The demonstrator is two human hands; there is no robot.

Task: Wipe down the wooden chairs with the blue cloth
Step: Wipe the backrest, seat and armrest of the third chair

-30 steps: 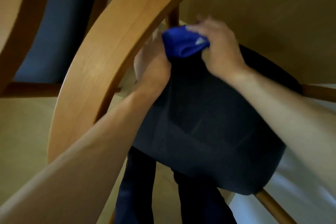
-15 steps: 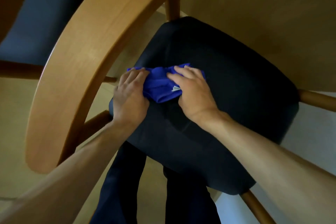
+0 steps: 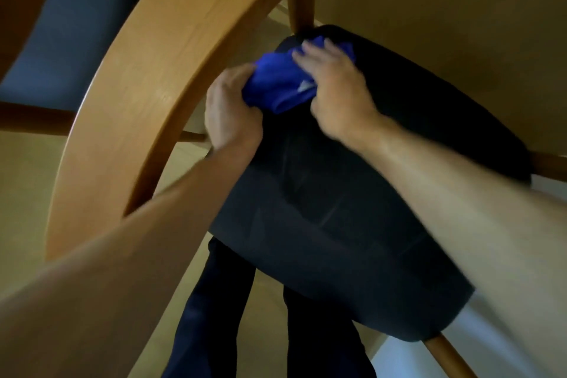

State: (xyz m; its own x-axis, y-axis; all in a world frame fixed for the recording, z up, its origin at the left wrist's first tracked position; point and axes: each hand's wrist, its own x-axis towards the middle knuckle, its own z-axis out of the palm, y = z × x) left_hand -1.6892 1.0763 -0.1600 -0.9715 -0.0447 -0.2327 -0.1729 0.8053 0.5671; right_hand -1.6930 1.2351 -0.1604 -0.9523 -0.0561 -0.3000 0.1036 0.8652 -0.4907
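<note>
A bunched blue cloth (image 3: 280, 83) lies on the dark padded seat (image 3: 337, 193) of a wooden chair, near the seat's far corner. My left hand (image 3: 230, 110) grips the cloth's left end, fingers curled into it, close beside the chair's curved wooden backrest (image 3: 147, 95). My right hand (image 3: 334, 86) presses on the cloth's right side with fingers spread over it and its thumb side against the fabric. A wooden upright (image 3: 302, 0) rises just beyond the cloth.
A second chair with a blue-grey seat (image 3: 67, 27) and wooden rail (image 3: 33, 116) stands at the left. A wooden tabletop (image 3: 445, 15) overhangs the seat's far right side. My dark-trousered legs (image 3: 214, 316) stand below the seat on pale flooring. Chair legs (image 3: 451, 356) stick out at right.
Both hands and the cloth slid toward me across the seat, then back away toward the seat's far corner near the upright. The view tilted with them.
</note>
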